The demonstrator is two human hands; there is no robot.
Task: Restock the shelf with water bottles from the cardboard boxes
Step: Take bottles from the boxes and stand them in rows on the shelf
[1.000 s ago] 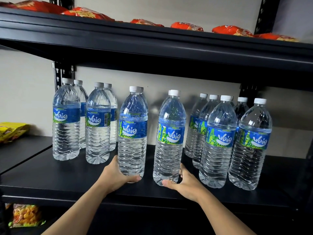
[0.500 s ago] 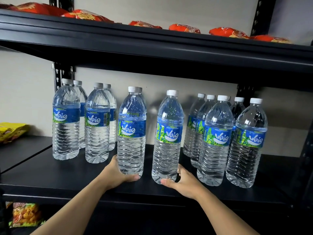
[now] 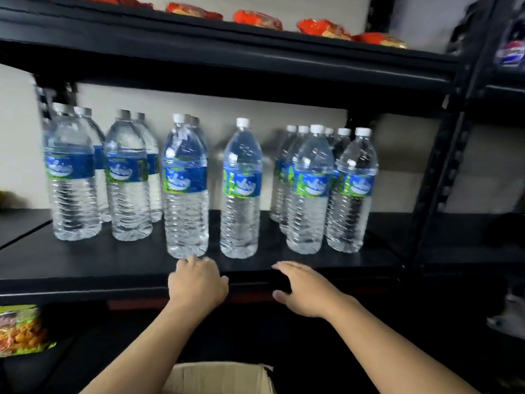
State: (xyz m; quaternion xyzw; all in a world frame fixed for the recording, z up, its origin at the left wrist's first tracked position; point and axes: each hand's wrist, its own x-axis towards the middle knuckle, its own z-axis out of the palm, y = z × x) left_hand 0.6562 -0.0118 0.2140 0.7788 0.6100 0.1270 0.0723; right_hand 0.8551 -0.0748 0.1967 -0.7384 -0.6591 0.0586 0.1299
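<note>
Several clear water bottles with blue labels stand upright on the black shelf [image 3: 85, 268]. Two stand nearest the front: one left of centre [image 3: 186, 189] and one at centre [image 3: 241, 191]. My left hand [image 3: 197, 282] hovers at the shelf's front edge just below the left-of-centre bottle, fingers curled, holding nothing. My right hand [image 3: 305, 288] is spread flat in front of the shelf edge, apart from the centre bottle. A corner of an open cardboard box [image 3: 218, 378] shows at the bottom between my forearms.
Red snack packets [image 3: 257, 19] lie on the shelf above. A green and orange snack bag [image 3: 20, 331] sits on the lower shelf at left. A black upright post [image 3: 443, 177] bounds the shelf on the right.
Both hands have let go of the two front bottles and pulled back to the shelf's front edge. The view has tilted down and right, bringing the cardboard box into sight.
</note>
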